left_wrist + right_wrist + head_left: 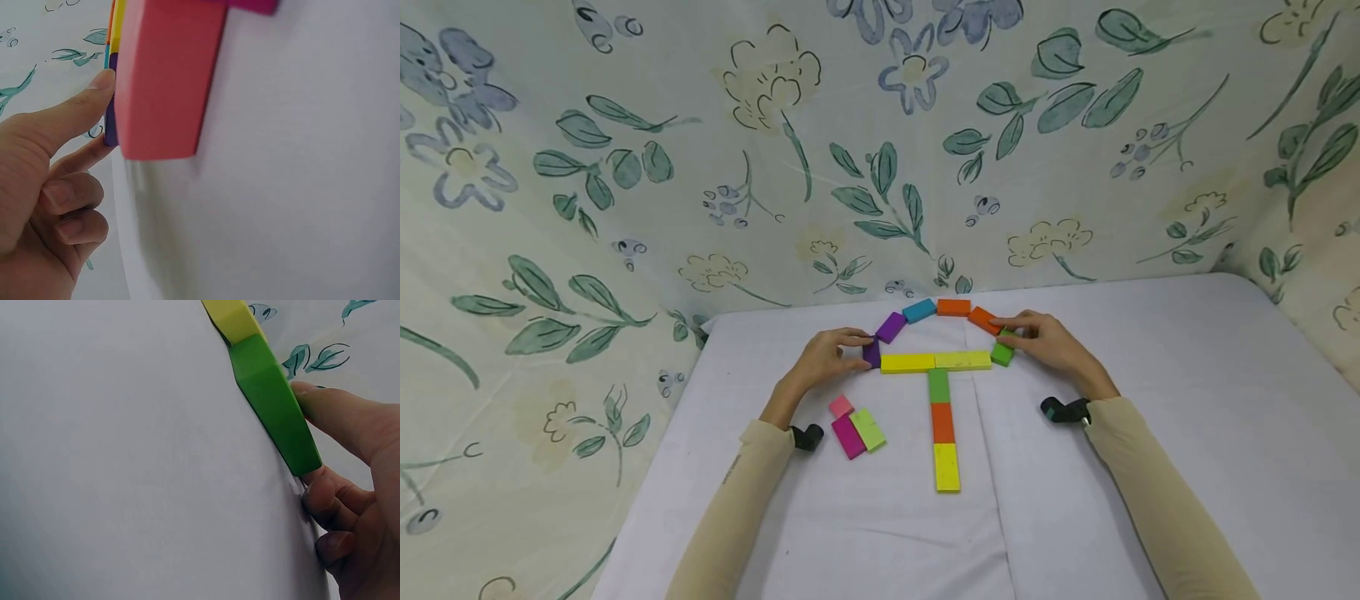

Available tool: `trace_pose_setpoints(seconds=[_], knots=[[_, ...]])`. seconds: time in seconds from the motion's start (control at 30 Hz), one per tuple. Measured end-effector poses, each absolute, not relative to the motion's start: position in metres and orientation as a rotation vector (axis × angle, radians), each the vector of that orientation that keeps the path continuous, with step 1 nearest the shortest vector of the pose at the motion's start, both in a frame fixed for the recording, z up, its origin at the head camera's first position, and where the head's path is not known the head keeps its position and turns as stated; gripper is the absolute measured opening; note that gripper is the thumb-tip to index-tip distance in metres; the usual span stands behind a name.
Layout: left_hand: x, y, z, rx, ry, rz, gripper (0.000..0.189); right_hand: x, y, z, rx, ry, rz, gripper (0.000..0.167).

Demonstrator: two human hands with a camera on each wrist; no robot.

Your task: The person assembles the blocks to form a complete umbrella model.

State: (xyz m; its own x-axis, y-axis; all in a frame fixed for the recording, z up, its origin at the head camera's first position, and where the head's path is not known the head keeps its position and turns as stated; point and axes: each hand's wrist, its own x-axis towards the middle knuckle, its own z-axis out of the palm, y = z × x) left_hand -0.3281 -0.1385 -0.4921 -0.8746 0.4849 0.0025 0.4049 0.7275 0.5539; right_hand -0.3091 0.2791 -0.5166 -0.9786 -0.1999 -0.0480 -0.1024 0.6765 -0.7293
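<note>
My left hand (827, 357) pinches a dark purple block (871, 353) between thumb and index finger, at the left end of an arch of blocks. On the arch's right side, my right hand (1043, 340) holds a green block (1002, 353) by thumb and fingertips; fingers partly cover it. Between them run a second purple block (891, 327), a blue block (919, 311) and two orange blocks (953, 307). Under the arch, yellow blocks (907, 363) form a horizontal bar. A vertical stem goes down from it: green (939, 386), orange (942, 422), then a yellow block (947, 467).
Left of the stem, a pink block (841, 406), a magenta block (848, 437) and a lime block (868, 429) lie together, near my left wrist. A white cloth (1187, 467) covers the table. Behind its far edge hangs a floral curtain (880, 167).
</note>
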Motion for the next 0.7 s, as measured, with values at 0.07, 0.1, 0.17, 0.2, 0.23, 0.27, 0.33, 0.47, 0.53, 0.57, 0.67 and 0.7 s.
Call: trace_pose_setpoints(seconds=[0.07,0.1,0.17,0.2,0.23,0.27,0.33,0.47,0.53,0.57,0.67,0.7], knots=[[-0.3277,-0.1381,-0.4928,0.702,2.795,0.842,0.049,-0.3094,0.2790,-0.5167,-0.248,2.764,-1.185,0.045],[-0.3274,-0.1378,-0.4929,0.691,2.796,0.845,0.049,-0.3095,0.2790,-0.5167,-0.245,2.764,-1.186,0.045],[-0.3268,-0.1373,-0.4931,0.671,2.796,0.857,0.049,-0.3096,0.2790,-0.5167,-0.235,2.766,-1.178,0.045],[-0.3265,-0.1370,-0.4931,0.661,2.794,0.867,0.049,-0.3095,0.2789,-0.5167,-0.233,2.766,-1.179,0.045],[-0.3262,-0.1366,-0.4930,0.651,2.790,0.879,0.049,-0.3096,0.2790,-0.5166,-0.231,2.764,-1.180,0.045],[-0.3260,-0.1364,-0.4929,0.643,2.787,0.890,0.049,-0.3097,0.2791,-0.5164,-0.230,2.764,-1.180,0.045],[-0.3257,-0.1363,-0.4934,0.629,2.781,0.918,0.048,-0.3100,0.2793,-0.5163,-0.229,2.763,-1.180,0.045],[-0.3260,-0.1365,-0.4965,0.620,2.778,0.963,0.042,-0.3106,0.2795,-0.5157,-0.224,2.756,-1.183,0.045],[-0.3258,-0.1363,-0.4975,0.610,2.774,0.985,0.040,-0.3108,0.2793,-0.5153,-0.223,2.753,-1.181,0.045],[-0.3257,-0.1361,-0.4978,0.598,2.769,0.999,0.039,-0.3108,0.2793,-0.5151,-0.223,2.752,-1.181,0.046],[-0.3250,-0.1353,-0.4972,0.562,2.755,1.023,0.039,-0.3109,0.2792,-0.5146,-0.221,2.747,-1.188,0.045],[-0.3249,-0.1352,-0.4972,0.554,2.754,1.023,0.039,-0.3108,0.2793,-0.5144,-0.223,2.745,-1.191,0.045]])
